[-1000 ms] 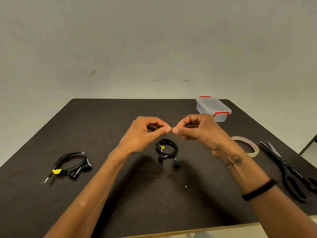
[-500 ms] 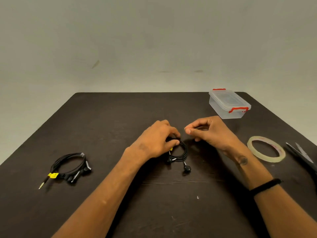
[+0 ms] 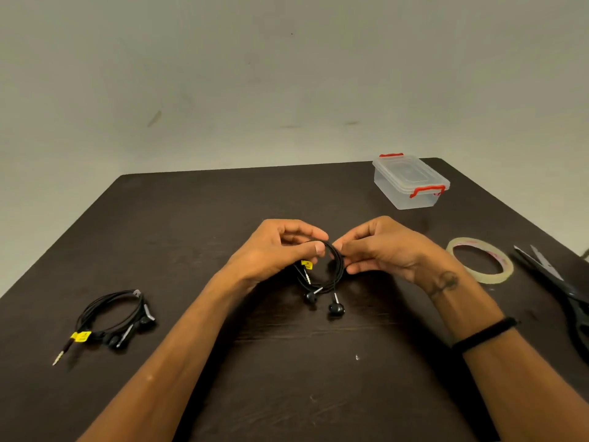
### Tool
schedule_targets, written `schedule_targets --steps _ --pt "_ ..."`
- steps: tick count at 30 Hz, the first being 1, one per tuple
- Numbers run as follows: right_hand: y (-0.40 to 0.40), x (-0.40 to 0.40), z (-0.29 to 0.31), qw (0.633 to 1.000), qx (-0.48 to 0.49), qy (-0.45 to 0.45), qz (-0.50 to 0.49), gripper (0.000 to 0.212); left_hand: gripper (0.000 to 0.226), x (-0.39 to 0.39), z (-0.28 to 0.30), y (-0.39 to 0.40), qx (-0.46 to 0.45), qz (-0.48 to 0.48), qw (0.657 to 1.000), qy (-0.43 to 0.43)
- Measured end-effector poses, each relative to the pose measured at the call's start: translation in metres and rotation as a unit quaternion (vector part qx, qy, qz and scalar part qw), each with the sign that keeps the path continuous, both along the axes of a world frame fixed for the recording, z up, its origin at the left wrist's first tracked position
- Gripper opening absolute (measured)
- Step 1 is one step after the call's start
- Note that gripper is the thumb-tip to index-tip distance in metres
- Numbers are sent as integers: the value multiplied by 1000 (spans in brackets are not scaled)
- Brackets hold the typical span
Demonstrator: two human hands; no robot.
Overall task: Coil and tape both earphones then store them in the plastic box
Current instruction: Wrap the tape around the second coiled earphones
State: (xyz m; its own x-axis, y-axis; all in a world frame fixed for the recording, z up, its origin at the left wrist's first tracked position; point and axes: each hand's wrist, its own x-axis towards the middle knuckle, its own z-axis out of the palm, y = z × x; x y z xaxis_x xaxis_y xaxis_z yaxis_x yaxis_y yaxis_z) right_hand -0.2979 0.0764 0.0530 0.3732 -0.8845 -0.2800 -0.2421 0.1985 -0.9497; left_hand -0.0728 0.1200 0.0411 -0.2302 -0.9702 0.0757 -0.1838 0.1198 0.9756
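Observation:
A coiled black earphone (image 3: 331,275) with a yellow tag hangs just above the middle of the dark table (image 3: 223,218), its two buds dangling. My left hand (image 3: 280,250) pinches the coil's top between thumb and fingers. My right hand (image 3: 382,250) pinches the coil's right side. I cannot tell whether a piece of tape is between the fingers. A second coiled black earphone (image 3: 111,317) with a yellow tag lies at the left, its plug pointing outward. The clear plastic box (image 3: 411,181) with red clips stands closed at the far right.
A roll of clear tape (image 3: 479,260) lies flat to the right of my right hand. Black scissors (image 3: 561,295) lie at the right table edge. A pale wall rises behind the table.
Both hands met above the table, then dropped to the coil lying there. Now they hold the coil lifted slightly, pinched from both sides.

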Motion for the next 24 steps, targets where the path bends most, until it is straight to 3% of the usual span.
schedule_targets --steps 11,15,24 --pt "5 -10 10 978 137 -84 131 30 22 0 6 3 -13 -15 1000 14" --pt "7 -13 11 966 158 -133 152 21 20 2 7 3 -42 -25 999 2" --pt "6 -12 11 971 139 -133 143 22 3 -2 13 6 -161 10 981 -106"
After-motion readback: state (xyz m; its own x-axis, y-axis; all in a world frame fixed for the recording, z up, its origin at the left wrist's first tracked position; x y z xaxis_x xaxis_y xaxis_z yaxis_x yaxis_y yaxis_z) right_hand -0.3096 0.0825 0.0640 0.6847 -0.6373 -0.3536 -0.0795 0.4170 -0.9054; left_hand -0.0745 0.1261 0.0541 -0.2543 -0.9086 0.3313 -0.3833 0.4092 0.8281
